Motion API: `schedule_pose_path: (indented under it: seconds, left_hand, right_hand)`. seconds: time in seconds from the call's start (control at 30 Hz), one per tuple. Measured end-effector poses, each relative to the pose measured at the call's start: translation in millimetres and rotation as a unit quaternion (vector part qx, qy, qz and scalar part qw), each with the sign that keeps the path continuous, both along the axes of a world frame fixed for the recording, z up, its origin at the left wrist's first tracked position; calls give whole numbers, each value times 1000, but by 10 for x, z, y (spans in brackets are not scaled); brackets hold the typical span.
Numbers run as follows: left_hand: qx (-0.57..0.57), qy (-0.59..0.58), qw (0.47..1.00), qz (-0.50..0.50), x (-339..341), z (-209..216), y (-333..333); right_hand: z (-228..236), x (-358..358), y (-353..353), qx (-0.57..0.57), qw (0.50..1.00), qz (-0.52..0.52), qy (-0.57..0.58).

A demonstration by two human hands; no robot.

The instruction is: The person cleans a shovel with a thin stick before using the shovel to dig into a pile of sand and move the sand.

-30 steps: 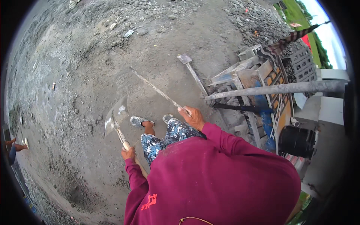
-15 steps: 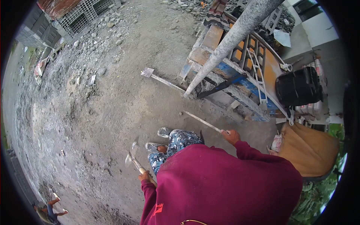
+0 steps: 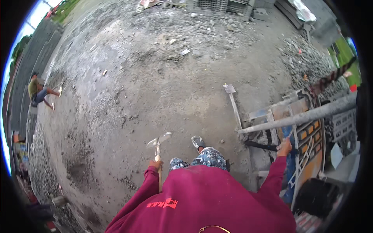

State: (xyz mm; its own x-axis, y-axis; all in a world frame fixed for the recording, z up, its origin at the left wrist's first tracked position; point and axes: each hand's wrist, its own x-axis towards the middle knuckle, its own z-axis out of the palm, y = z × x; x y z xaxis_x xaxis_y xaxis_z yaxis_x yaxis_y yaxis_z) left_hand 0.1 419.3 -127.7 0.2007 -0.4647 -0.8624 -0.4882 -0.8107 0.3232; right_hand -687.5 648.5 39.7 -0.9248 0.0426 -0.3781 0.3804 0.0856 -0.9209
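Observation:
My left hand (image 3: pixel 156 164) is closed round the pale wooden handle of a pickaxe (image 3: pixel 157 151), held low in front of my left side. Its metal head, pointed at one side and broader at the other, hangs over the dirt. Out to the right, my right hand (image 3: pixel 284 147) is closed on a pale stick (image 3: pixel 290 134), only a short length of which shows past the fist. That hand is over the edge of a blue-and-orange block-moulding machine (image 3: pixel 289 157); whether it touches the machine I cannot tell.
A long-handled shovel (image 3: pixel 235 106) lies beside the foot of a thick, cement-spattered pole (image 3: pixel 299 118). A black container (image 3: pixel 316 197) stands at the machine's near end. Gravel (image 3: pixel 311 66) is heaped at the far right. Another person (image 3: pixel 39 92) sits at the far left near stacked grey blocks (image 3: pixel 29 93).
My view has swung left, bringing the other person and the block stacks further in. My right hand has moved from beside my body, over the ground, out to the machine. The pickaxe stays in my left hand.

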Motion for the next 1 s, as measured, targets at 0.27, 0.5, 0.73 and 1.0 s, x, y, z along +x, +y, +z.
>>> schedule_pose_path:
  seconds: [0.27, 0.5, 0.73, 1.0]
  left_hand:
    - [-32, -34, 986, 162, 1575, 3, 1611]
    - [37, 69, 934, 350, 2123, 87, 2670]
    - [81, 99, 842, 524, 2694, -232, 3164]
    - [109, 39, 837, 534, 3379, -206, 2793]
  right_hand:
    - [-454, -453, -449, 127, 976, 163, -74]
    - [-1162, 1894, -1036, 395, 751, 493, -190]
    - [-1174, 4403, -2254, 401, 559, 695, -210]
    - [-1207, 5030, -3901, 458, 583, 669, -54]
